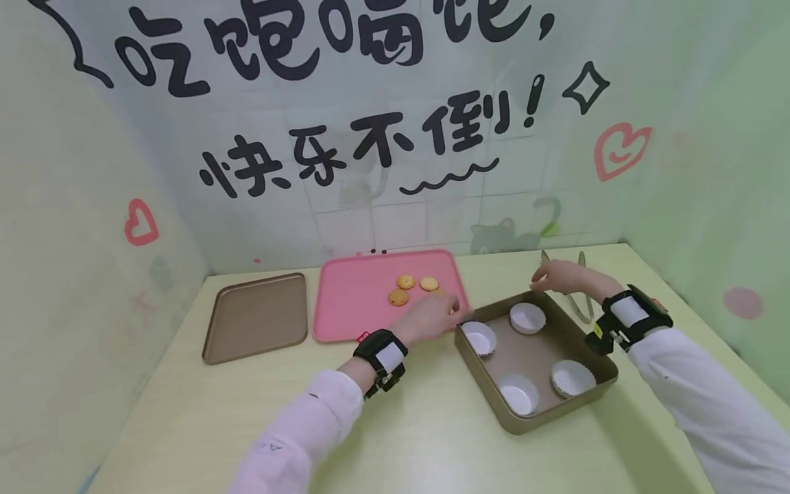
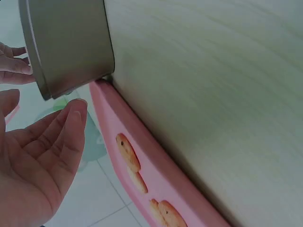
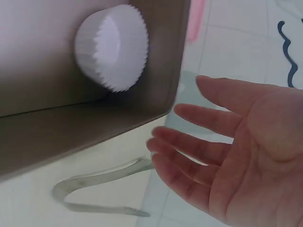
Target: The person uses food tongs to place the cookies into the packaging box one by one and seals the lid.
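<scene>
A deep brown square baking pan (image 1: 524, 357) holds several white paper baking cups, one a fluted cup (image 3: 113, 49) near its far corner. Beside the pan's left corner is my left hand (image 1: 432, 317), its fingers slightly bent, with a small gap to the pan wall (image 2: 71, 47) in the left wrist view. My right hand (image 1: 563, 276) hovers at the pan's far corner, fingers extended and spread, the fingertips right by the rim in the right wrist view. Neither hand holds anything. A pair of metal tongs (image 3: 99, 182) lies beyond the pan, partly behind the right hand and wrist.
A pink tray (image 1: 354, 302) with several small round cookies (image 1: 398, 297) lies left of the pan, against its corner. Farther left is a shallow brown baking tray (image 1: 256, 319). A printed sheet (image 1: 370, 171) hangs behind the pale wooden table (image 1: 395, 439).
</scene>
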Demonstrator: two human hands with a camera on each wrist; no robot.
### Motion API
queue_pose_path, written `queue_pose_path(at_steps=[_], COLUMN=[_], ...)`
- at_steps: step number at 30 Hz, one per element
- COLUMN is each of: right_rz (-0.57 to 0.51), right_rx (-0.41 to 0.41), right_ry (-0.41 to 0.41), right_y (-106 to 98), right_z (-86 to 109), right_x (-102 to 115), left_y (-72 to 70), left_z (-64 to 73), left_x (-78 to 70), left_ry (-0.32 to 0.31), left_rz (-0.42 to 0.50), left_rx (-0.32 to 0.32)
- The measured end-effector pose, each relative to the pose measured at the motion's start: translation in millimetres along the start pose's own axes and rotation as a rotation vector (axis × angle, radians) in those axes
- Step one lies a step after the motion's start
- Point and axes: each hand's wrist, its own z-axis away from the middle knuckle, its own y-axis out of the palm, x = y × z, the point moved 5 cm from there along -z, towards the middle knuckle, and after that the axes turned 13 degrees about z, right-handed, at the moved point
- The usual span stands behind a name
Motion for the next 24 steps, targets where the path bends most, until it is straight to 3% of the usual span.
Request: queue_pose_path(at_steps=[5, 9, 16, 24], right_rz=[-0.117, -0.134, -0.14, -0.123], right_rx=[0.007, -0.055, -0.157, -0.179], right_ry=[0.003, 0.026, 0.02, -0.021], right_y=[12.7, 16.3, 24.0, 29.8], right_z=[5.0, 5.8, 1.9, -1.5], right_x=[-11.0, -15.4, -14.9, 1.9], left_y=[11.6, 14.8, 11.0, 1.6], left_z=[-1.8, -2.3, 5.5, 20.0], left_x=[1.7, 1.1, 1.9, 10.6], left_ry=[-0.005, -0.008, 0.006, 0.02], left_rz=[-0.04, 0.019, 0.06, 0.028], left_rx=[0.003, 0.01, -0.011, -0.015])
